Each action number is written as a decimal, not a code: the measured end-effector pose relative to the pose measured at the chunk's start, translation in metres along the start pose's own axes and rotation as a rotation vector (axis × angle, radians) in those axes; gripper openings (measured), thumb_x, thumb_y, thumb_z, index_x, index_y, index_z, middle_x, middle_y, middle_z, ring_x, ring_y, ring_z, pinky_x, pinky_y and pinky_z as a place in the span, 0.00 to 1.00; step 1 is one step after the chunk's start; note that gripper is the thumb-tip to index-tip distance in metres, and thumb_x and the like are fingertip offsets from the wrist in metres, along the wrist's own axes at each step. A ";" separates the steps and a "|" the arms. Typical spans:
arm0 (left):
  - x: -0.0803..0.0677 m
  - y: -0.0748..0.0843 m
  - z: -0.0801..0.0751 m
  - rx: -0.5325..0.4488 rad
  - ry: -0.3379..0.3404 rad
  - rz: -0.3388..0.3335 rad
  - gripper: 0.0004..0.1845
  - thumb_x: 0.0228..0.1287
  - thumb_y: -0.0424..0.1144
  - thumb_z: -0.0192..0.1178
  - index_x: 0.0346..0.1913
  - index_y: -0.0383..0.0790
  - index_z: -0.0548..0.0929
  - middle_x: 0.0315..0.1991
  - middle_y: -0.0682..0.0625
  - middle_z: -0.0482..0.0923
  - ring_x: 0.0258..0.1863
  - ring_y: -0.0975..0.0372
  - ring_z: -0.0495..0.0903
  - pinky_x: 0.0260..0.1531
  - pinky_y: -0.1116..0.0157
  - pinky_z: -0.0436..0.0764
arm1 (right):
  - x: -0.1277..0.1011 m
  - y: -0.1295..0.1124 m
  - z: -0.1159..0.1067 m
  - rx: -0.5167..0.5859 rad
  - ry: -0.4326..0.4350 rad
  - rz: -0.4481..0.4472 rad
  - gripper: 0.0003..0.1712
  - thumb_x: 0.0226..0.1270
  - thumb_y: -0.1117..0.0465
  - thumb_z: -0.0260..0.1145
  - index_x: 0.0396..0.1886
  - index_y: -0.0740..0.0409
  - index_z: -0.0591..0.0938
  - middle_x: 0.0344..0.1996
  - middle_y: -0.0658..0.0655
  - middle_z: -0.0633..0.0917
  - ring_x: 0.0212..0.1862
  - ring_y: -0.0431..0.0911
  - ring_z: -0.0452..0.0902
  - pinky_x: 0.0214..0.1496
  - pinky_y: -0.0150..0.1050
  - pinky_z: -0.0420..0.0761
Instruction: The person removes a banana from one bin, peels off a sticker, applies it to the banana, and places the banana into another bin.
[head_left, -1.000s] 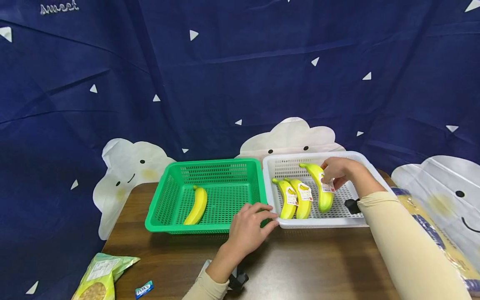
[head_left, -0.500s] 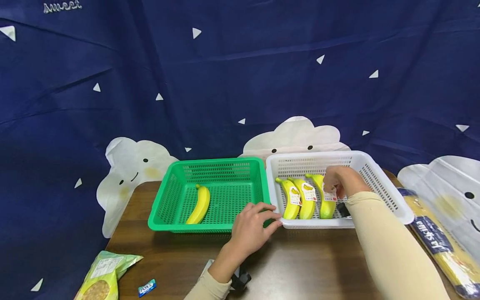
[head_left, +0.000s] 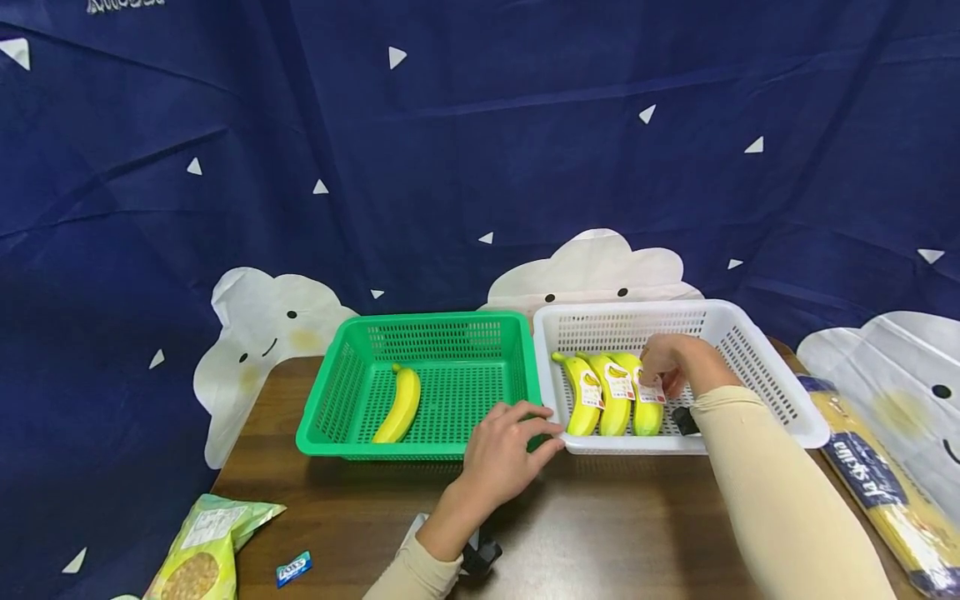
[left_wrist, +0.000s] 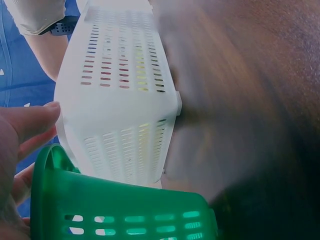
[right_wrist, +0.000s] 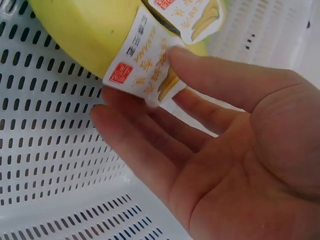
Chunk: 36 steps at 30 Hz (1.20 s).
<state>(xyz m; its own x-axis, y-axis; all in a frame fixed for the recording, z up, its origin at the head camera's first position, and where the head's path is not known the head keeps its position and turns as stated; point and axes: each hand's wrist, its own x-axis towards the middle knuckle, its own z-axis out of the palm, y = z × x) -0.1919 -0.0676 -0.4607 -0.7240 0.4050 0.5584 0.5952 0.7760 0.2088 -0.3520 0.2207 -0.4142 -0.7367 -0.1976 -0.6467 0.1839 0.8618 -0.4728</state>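
Three yellow-green bananas with paper labels lie side by side in the white basket. My right hand is at the rightmost banana. In the right wrist view, its thumb presses on the label while the fingers bend in at the banana's lower side. My left hand rests with loosely bent fingers where the rims of the green basket and the white basket meet. An unlabelled yellow banana lies in the green basket's left part.
Both baskets stand on a brown wooden table before a dark blue curtain. A long yellow and blue packet lies at the right. At the front left are a green-yellow bag and a small blue packet.
My right hand has lowered the labelled banana onto the white basket's floor and moved it left against the other two. The left hand stays at the rims. The head view has shifted slightly.
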 end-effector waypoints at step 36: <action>-0.080 -0.102 -0.122 -0.155 0.313 -0.329 0.11 0.59 0.37 0.68 0.46 0.44 0.87 0.44 0.55 0.82 0.46 0.59 0.80 0.45 0.57 0.77 | -0.009 0.013 -0.009 0.017 -0.045 -0.079 0.37 0.66 0.57 0.63 0.66 0.74 0.61 0.48 0.68 0.78 0.47 0.59 0.78 0.42 0.52 0.81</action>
<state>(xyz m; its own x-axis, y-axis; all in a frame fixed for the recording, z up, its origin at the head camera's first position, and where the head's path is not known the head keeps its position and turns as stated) -0.1527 -0.2380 -0.4287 -0.7572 -0.0334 0.6523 0.4141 0.7478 0.5190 -0.3487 0.2374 -0.4091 -0.7193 -0.2857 -0.6332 0.1378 0.8347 -0.5331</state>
